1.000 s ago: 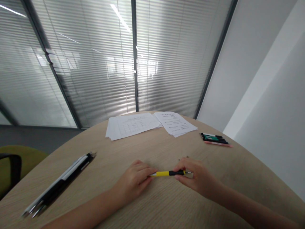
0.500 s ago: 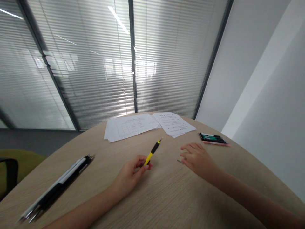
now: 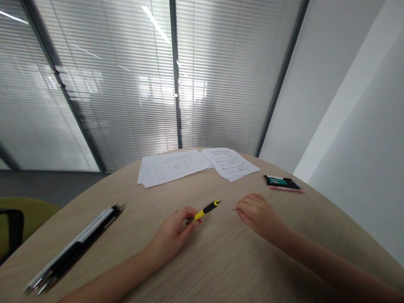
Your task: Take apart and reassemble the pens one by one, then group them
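Observation:
My left hand [image 3: 178, 227] is closed on a yellow pen [image 3: 206, 209] with a black grip section, just above the middle of the table. The pen's narrow metallic tip points right and slightly up, toward the other hand, and its rear end is partly covered by my fingers. Across a short gap, my right hand [image 3: 255, 213] has its fingers pinched together. From between them sticks the end of a small thin grey stick [image 3: 234, 209]; the remainder is hidden, and its exact kind is too small to tell.
Several long black and white pens [image 3: 78, 240] lie bundled at the table's left. Printed papers [image 3: 176, 167] lie at the far edge, beside more sheets [image 3: 232, 164]. Several pens [image 3: 282, 183] sit in a row at the right. A green chair [image 3: 38, 214] stands beyond the left edge.
The yellow pen has swung from steeply upward to a flatter angle, pointing right. My right hand's fingers have closed together around the thin grey stick, which showed more before.

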Tool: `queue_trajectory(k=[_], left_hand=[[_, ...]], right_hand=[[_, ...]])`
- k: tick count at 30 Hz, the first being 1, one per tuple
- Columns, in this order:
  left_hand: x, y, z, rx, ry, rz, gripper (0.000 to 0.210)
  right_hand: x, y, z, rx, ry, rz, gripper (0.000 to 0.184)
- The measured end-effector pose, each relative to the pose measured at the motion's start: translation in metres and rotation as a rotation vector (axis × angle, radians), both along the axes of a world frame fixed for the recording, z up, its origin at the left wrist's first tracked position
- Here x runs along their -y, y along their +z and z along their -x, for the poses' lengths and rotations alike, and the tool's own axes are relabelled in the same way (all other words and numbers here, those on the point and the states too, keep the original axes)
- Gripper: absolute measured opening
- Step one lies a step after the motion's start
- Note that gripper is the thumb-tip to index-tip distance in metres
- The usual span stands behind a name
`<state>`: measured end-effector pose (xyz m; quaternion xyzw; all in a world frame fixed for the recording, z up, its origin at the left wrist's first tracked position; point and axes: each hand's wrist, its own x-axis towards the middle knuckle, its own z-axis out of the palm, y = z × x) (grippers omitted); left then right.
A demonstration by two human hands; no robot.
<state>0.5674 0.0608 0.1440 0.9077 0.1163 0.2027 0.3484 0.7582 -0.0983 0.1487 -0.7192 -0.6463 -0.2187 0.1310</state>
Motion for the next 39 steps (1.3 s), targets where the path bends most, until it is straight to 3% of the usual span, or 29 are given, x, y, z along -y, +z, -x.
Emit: queue_trajectory(k=[5, 9, 28, 39], left_hand=[[-0.002, -0.007, 0.002, -0.010, 0.013, -0.160, 0.014], [-0.001, -0.009, 0.003, -0.014, 0.002, -0.270, 0.016], [0.000, -0.009, 0.005, -0.027, -0.053, -0.361, 0.014], [0.001, -0.009, 0.003, -0.058, -0.049, -0.334, 0.014]], right_hand=[[0.019, 0.040, 0.016, -0.193, 0.093, -0.211, 0.012], [0.031, 0.060, 0.028, -0.145, 0.186, -0.291, 0.012], [0.035, 0.060, 0.042, -0.014, 0.202, -0.231, 0.022], [0.038, 0.066, 0.042, 0.051, 0.174, -0.212, 0.028]])
